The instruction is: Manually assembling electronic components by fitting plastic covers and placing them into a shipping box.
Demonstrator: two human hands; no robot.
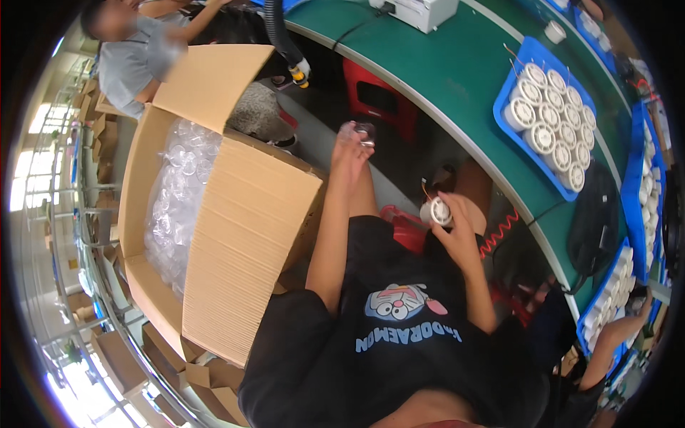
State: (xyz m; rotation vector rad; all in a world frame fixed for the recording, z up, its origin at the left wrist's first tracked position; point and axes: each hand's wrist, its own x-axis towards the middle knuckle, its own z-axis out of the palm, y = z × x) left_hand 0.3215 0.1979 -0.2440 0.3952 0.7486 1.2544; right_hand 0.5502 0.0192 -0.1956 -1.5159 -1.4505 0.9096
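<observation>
My left hand (345, 153) is raised over my lap with its fingers closed round a clear plastic cover (365, 134), which looks rounded and partly see-through. Lower and to the right, my right hand (460, 232) grips a white round unit (437, 212) by its side. That unit has a slotted front face, and thin reddish wires stick up from it. The two held pieces are apart. To my left stands an open cardboard box (250, 242), holding many clear plastic covers (178, 192) in a bag or liner.
A curved green worktable (457, 93) runs along the front and right. On it are a blue tray (503, 118) of white round units, a white machine (424, 11) and a black bag (596, 221). A red stool (378, 107) stands underneath. Another person (132, 64) sits at far left.
</observation>
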